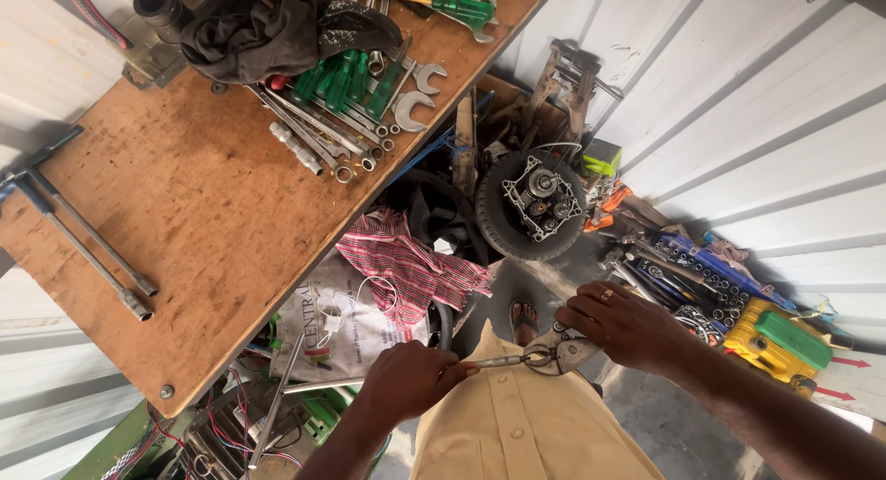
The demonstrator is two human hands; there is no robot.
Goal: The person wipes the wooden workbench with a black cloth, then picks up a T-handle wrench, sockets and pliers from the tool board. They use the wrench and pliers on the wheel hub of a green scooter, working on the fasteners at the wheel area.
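Head view: right hand (620, 325) grips steel pliers (559, 353); left hand (406, 380) pinches metal rod (496, 361).

I see a brown wooden workbench (212, 212) carrying a row of green-handled screwdrivers (351, 78), with a black cloth (249, 28) just behind them, open-ended spanners (415, 92) beside them, and two long T-handle wrenches (83, 231) well apart at the bench's far edge.
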